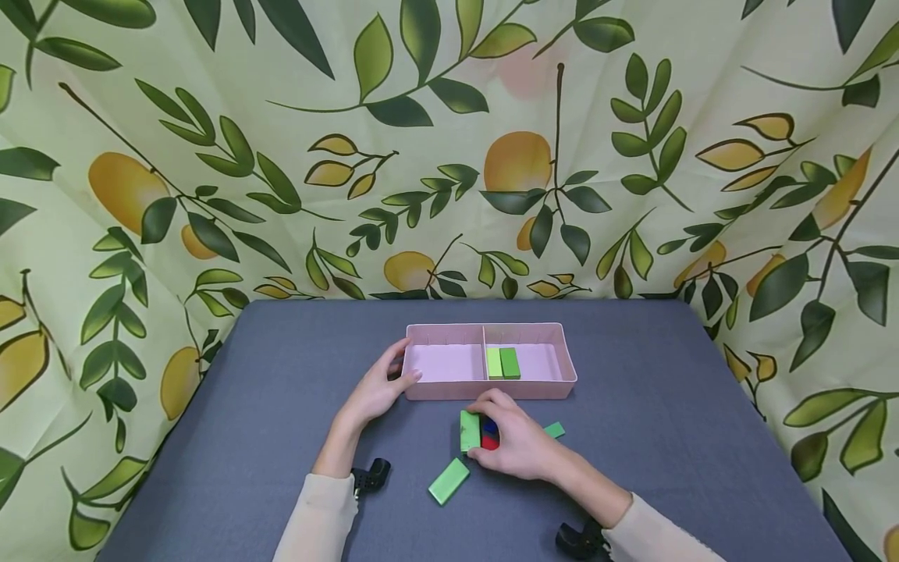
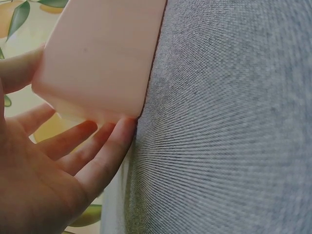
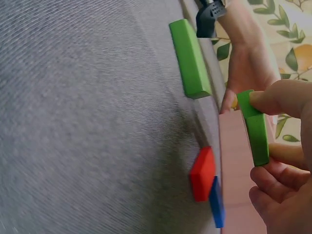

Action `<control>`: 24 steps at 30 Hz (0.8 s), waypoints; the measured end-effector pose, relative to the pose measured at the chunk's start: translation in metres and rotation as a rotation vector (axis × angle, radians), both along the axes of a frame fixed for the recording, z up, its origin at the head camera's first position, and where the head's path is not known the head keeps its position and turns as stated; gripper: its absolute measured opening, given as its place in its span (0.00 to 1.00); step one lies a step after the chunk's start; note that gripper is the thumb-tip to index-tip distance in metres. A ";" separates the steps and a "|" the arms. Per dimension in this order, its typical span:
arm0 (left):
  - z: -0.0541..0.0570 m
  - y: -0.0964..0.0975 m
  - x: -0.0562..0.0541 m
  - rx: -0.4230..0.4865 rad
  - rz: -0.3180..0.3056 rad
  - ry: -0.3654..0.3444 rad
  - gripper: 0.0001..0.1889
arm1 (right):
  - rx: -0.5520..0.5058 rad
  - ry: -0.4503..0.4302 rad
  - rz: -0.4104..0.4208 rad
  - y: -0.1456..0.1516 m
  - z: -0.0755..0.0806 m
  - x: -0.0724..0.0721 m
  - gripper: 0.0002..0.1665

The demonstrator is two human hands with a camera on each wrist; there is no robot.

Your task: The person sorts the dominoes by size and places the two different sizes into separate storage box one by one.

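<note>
A pink two-compartment box (image 1: 455, 390) lies lengthwise on the table. My left hand (image 1: 377, 388) holds its left end, thumb at the front corner and fingers along the end wall; the left wrist view shows the fingertips against that wall (image 2: 112, 58). In front of the box, my right hand (image 1: 516, 437) pinches a green block (image 3: 257, 134) between thumb and fingers. Beside this block, partly covered by the hand, are a red block (image 3: 202, 174) and a blue block (image 3: 217, 202). Another green block (image 1: 449, 481) lies to the lower left of the right hand.
Inside the box's right compartment, a light green block (image 1: 495, 363) and a green block (image 1: 509, 363) stand side by side against the divider. One more green block (image 1: 555, 430) shows past the right hand. A leaf-patterned cloth (image 1: 449, 195) hangs behind the blue-grey table (image 1: 632, 375).
</note>
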State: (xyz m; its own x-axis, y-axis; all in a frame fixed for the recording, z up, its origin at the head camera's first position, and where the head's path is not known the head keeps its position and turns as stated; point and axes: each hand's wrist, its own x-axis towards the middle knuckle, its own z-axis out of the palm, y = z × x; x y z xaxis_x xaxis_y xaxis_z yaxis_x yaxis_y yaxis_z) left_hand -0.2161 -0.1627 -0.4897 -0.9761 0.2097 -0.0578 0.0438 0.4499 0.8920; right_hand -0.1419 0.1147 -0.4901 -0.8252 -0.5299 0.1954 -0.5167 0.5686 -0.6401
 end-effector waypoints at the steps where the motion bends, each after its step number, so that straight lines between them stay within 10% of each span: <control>1: 0.000 0.000 0.000 0.001 -0.001 0.001 0.38 | -0.006 0.003 0.003 0.001 0.002 0.000 0.32; 24: 0.001 0.000 0.001 -0.006 0.000 -0.001 0.38 | -0.047 0.037 -0.050 0.027 0.045 -0.011 0.32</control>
State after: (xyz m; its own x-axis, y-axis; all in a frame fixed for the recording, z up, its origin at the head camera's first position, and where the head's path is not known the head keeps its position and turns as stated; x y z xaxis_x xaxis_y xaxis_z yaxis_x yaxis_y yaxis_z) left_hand -0.2154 -0.1627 -0.4887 -0.9760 0.2092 -0.0602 0.0428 0.4554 0.8893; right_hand -0.1530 0.1415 -0.4446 -0.8422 -0.4775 0.2506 -0.5124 0.5639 -0.6476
